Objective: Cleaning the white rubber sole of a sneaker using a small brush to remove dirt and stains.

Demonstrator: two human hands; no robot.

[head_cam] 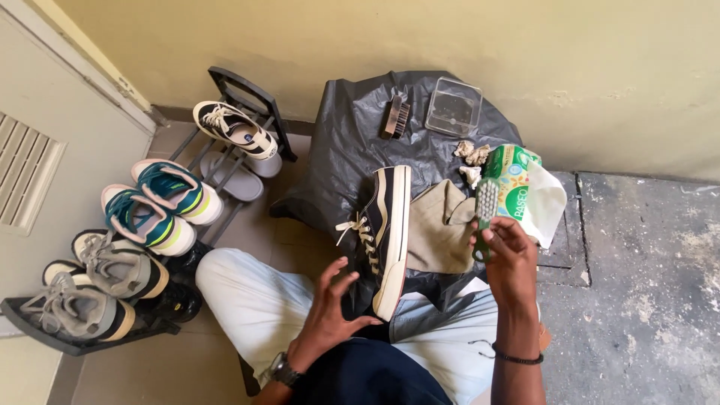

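Observation:
A black canvas sneaker with a cream sole and white laces lies on its side between my knees, toe toward the wall. My left hand grips its heel end, fingers spread over the opening. My right hand holds a small green-handled brush upright, its white bristles facing me, just right of the shoe and apart from it. A beige cloth lies beside the sneaker on a black plastic sheet.
On the sheet sit a wooden brush, a clear plastic box, crumpled tissue bits and a green tissue pack. A black shoe rack with several sneakers stands at the left. A bare concrete floor lies to the right.

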